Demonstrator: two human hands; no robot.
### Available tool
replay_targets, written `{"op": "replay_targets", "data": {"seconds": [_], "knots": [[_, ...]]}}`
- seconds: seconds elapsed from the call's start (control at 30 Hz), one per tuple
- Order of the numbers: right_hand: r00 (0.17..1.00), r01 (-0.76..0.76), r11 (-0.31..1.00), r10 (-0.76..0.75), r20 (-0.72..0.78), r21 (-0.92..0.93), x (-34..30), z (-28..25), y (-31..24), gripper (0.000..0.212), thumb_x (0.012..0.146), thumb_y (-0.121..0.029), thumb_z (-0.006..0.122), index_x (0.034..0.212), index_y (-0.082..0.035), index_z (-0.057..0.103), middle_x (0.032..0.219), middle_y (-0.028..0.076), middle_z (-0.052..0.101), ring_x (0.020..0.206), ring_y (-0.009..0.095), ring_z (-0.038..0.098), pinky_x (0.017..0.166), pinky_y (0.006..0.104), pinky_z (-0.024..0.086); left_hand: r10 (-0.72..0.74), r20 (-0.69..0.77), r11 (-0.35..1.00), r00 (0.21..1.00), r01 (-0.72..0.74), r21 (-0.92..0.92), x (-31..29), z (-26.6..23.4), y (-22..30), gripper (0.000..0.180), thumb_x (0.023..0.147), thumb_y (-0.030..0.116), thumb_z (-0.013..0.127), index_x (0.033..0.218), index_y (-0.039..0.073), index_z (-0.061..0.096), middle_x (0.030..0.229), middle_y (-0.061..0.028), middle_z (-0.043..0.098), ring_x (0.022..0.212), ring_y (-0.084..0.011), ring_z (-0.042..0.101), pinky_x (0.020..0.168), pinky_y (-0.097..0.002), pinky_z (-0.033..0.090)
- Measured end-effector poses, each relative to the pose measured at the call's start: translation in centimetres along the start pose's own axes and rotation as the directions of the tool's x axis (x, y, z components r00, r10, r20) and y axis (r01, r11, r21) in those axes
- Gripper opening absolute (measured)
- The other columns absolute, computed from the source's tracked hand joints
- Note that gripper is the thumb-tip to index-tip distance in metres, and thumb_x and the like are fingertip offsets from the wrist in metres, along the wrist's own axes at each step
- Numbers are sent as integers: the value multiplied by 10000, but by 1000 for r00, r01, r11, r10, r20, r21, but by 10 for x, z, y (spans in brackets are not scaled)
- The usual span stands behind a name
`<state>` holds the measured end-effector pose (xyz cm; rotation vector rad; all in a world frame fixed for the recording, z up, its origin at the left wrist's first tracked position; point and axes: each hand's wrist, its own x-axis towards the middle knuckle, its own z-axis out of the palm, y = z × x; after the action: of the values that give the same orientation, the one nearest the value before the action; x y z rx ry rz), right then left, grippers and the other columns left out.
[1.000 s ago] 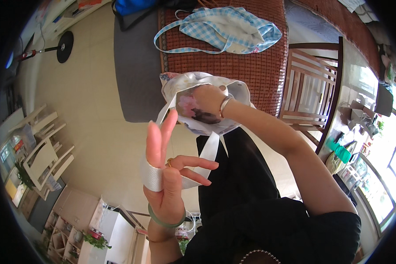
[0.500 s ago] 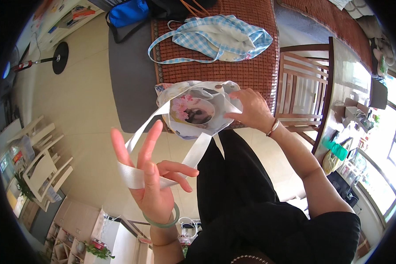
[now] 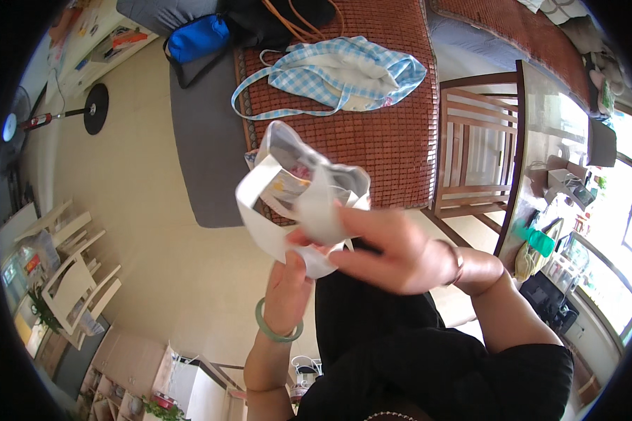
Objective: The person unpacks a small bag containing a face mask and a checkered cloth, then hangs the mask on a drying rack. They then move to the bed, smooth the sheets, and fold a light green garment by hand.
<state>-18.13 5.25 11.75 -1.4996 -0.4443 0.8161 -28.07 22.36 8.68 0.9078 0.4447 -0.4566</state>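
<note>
A white cloth tote bag (image 3: 352, 184) with a flowered print hangs in front of me, its mouth upward and partly crumpled. Its white strap (image 3: 254, 209) loops down to my left hand (image 3: 290, 291), whose fingers are closed on the band at the loop's lower end. My right hand (image 3: 404, 254) reaches across from the right, smeared by motion. Its thumb and fingers pinch a second stretch of white strap just above the left hand. Both hands nearly meet, and some fingertips are hidden behind the bands.
Beyond the bag, a blue-checked bag (image 3: 344, 74) lies on a brown woven mat (image 3: 400, 151). A small blue pouch (image 3: 199, 38) rests to its left. Wooden chair (image 3: 477, 144) stands right of the mat; a round black fan base (image 3: 97, 109) is on the floor at left.
My right hand has left the bag's rim and come down to the straps. My left hand, spread inside the strap before, has moved right and closed on it. The bag has tilted and crumpled.
</note>
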Motion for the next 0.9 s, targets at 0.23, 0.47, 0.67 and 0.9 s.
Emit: {"op": "replay_targets", "data": {"seconds": [0.23, 0.47, 0.67, 0.9], "knots": [[983, 176, 984, -177, -44, -24, 65, -30, 64, 222, 909, -249, 561, 944, -40, 628, 865, 130, 636, 748, 270, 626, 681, 361, 513, -106, -70, 991, 992, 111, 72, 10, 8, 15, 344, 955, 203, 489, 1214, -24, 490, 800, -147, 671, 700, -223, 652, 1052, -397, 346], [968, -145, 451, -121, -222, -881, 141, -95, 318, 377, 843, -206, 610, 1177, -32, 589, 1049, 104, 670, 1099, 247, 565, 982, 460, 372, 194, -7, 981, 981, -194, 19, 21, 12, 21, 376, 989, 296, 382, 856, 2, 576, 468, -47, 509, 418, -158, 510, 901, -457, 439], [948, -69, 59, 314, -47, -996, 145, -103, 312, 267, 808, -176, 620, 1057, -82, 634, 874, 80, 668, 1010, 203, 584, 1039, 456, 274, 243, -74, 946, 967, -253, -202, 25, -10, 17, 334, 1018, 255, 336, 1000, 11, 564, 458, 16, 411, 353, -90, 362, 646, -350, 497], [946, -123, 985, 79, -314, -122, 119, -100, 133, 202, 801, -119, 661, 946, 20, 638, 756, 124, 647, 725, 161, 662, 649, 304, 513, 29, -325, 976, 945, -97, -193, 46, 8, 22, 326, 1027, 286, 308, 1101, 57, 529, 520, 0, 431, 451, -140, 448, 691, -362, 485]]}}
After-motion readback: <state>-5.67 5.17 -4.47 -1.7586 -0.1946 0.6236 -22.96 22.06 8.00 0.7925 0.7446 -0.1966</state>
